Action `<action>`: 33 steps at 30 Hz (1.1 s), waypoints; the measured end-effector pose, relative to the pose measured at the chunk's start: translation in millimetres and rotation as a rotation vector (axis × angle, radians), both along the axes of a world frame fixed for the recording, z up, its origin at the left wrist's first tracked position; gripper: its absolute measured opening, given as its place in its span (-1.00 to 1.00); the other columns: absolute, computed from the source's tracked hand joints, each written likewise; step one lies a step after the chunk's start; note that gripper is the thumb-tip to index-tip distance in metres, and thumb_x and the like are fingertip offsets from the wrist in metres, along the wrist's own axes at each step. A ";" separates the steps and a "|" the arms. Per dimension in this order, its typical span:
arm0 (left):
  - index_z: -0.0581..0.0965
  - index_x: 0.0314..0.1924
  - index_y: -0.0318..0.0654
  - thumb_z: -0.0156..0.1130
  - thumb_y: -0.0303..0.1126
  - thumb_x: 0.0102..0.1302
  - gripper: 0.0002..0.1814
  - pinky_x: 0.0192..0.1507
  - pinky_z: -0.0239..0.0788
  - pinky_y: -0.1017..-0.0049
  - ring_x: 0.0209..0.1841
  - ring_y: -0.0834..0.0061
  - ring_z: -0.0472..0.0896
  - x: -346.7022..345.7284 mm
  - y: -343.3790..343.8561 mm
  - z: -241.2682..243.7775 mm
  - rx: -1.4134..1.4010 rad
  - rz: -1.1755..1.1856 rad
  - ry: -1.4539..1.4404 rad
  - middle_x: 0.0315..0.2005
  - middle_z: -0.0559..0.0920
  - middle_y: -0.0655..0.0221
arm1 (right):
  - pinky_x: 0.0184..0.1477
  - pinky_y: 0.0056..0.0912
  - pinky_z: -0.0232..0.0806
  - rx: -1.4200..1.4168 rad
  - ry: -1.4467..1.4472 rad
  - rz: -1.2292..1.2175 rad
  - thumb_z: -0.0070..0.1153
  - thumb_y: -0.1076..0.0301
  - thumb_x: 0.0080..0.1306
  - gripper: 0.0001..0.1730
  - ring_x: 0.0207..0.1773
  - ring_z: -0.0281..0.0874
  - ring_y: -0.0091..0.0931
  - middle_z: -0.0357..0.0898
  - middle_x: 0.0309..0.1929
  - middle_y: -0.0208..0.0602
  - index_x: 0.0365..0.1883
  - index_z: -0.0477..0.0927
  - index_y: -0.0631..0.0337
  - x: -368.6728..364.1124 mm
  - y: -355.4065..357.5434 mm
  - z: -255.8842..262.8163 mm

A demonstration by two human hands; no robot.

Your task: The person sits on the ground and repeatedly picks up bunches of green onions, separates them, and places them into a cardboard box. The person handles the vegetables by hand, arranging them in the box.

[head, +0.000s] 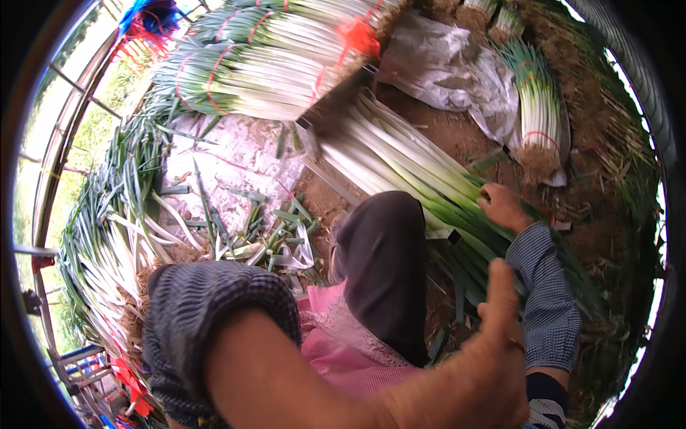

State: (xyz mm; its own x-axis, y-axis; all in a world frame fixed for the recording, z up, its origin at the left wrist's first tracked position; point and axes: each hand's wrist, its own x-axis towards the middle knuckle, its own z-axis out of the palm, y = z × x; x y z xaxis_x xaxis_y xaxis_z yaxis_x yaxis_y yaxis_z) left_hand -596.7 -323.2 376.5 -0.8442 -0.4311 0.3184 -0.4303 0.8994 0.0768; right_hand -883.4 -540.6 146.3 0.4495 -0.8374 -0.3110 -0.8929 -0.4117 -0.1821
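A loose pile of long green onions (407,161) lies slantwise over a metal frame (329,179), white stalks at the upper left and green leaves at the lower right. My right hand (504,206) is on the upper edge of the leaves with its fingers curled; whether they grip any is unclear. My left arm crosses the foreground, and my left hand (487,343), slightly blurred, is raised near the right forearm, fingers apart and nothing seen in it. The roots' end of the pile is blurred beside a dark metal plate (343,94).
Tied green onion bundles (268,80) with red bands lie at the top left. Loose onions with roots (118,252) are heaped at the left. One bundle (538,107) lies at the right near a white plastic sheet (450,69). Cut leaves (262,230) litter the ground.
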 end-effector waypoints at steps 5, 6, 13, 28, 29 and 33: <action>0.58 -0.27 -0.24 0.13 -0.46 0.10 -0.83 -0.20 0.42 0.34 -0.37 0.28 0.59 7.3 -30.5 16.7 0.073 -0.127 0.071 -0.44 0.61 0.29 | -0.20 -0.11 0.33 0.198 0.026 0.029 0.22 0.17 0.06 -0.59 -0.30 0.46 -0.12 0.52 -0.35 0.01 -0.30 0.52 0.37 -13.3 -9.0 24.2; 0.58 -0.25 -0.23 0.14 -0.47 0.10 -0.81 -0.21 0.43 0.36 -0.37 0.28 0.60 10.6 -45.7 15.5 0.099 -0.107 0.114 -0.42 0.62 0.28 | -0.19 -0.11 0.33 0.125 0.050 0.078 0.22 0.16 0.06 -0.59 -0.30 0.47 -0.14 0.52 -0.35 0.01 -0.31 0.52 0.37 -8.8 -5.3 33.6; 0.58 -0.16 -0.26 0.12 -0.52 0.20 -0.80 -0.21 0.45 0.26 -0.28 0.14 0.62 52.7 -218.8 -178.6 0.421 0.617 0.283 -0.35 0.64 0.11 | -0.27 -0.18 0.31 -0.067 -0.125 -0.014 0.21 0.21 0.13 -0.64 -0.37 0.50 -0.29 0.52 -0.41 -0.06 -0.24 0.54 0.32 -52.9 -45.6 84.9; 0.53 0.00 -0.15 -0.13 0.00 0.40 -0.55 -0.05 0.12 -0.01 -0.01 0.27 0.47 -54.9 -300.1 -380.5 0.418 0.526 -0.171 -0.15 0.58 0.32 | -0.39 -0.14 0.32 -0.208 -0.134 -0.114 0.23 0.27 0.18 -0.66 -0.43 0.53 -0.16 0.54 -0.48 0.02 -0.18 0.53 0.33 -59.7 -46.7 56.4; 0.55 -0.03 -0.14 -0.14 0.00 0.40 -0.55 -0.09 0.13 0.02 -0.06 0.28 0.50 -51.3 -295.6 -384.3 0.388 0.505 -0.191 -0.20 0.60 0.34 | -0.39 -0.13 0.32 -0.182 -0.128 -0.111 0.23 0.27 0.18 -0.66 -0.43 0.53 -0.15 0.54 -0.48 0.02 -0.18 0.53 0.33 -59.2 -45.1 53.9; 0.64 -0.47 -0.16 -0.15 -0.07 0.40 -0.50 -0.05 0.07 0.09 -0.25 0.23 0.56 -56.5 -281.8 -364.1 0.475 0.634 0.007 -0.49 0.62 0.22 | -0.44 -0.08 0.29 -0.162 -0.084 -0.064 0.23 0.23 0.18 -0.67 -0.45 0.52 -0.12 0.51 -0.53 0.04 -0.27 0.53 0.34 -59.7 -39.6 37.8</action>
